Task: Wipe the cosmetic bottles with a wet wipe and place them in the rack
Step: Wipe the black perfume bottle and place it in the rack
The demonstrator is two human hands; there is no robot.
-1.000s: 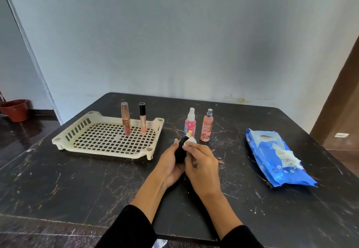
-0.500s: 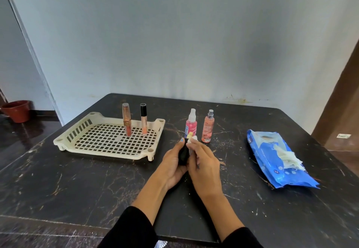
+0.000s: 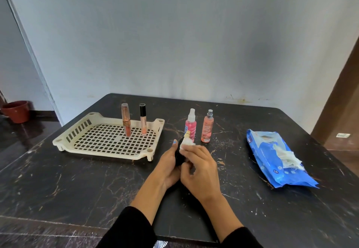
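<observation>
1. Black marble-look table top with pale veins (image 3: 77, 185): bears every item below; both forearms reach over its near edge in black sleeves (image 3: 128, 228).
2. Cream plastic rack with a square-grid floor and slotted end wall (image 3: 108, 151): lies flat, left of and beyond the left fingertips, apart from them.
3. Blue soft pack of wet wipes (image 3: 272, 162): lies well to the right of the right hand, a crumpled white sheet standing out of its opening.
4. Left hand (image 3: 168, 167): forearm angled up from the near edge, palm turned right; fingers curled round the small dark bottle, one blue-painted nail showing at the top.
5. Right hand (image 3: 202, 172): back of the hand toward the camera, fingers bent and close together, pressing the wipe against the bottle's upper part; thumb folded in at the left.
6. Peach clear spray bottle with a silver nozzle (image 3: 208, 127): upright on the table, just beyond the right fingertips.
7. Pink spray bottle with a white nozzle (image 3: 191, 125): upright, just behind the held bottle, left of the peach one.
8. Rose-gold lipstick tube (image 3: 125, 120): upright at the rack's far side.
9. Black-capped lip gloss tube (image 3: 143, 120): upright beside the lipstick, in the rack.
10. Small black bottle with a gold cap (image 3: 178, 155): held tilted between both hands above the table, cap pointing away.
11. White wet wipe (image 3: 186, 144): bunched under the right fingertips, against the bottle just below the cap.
</observation>
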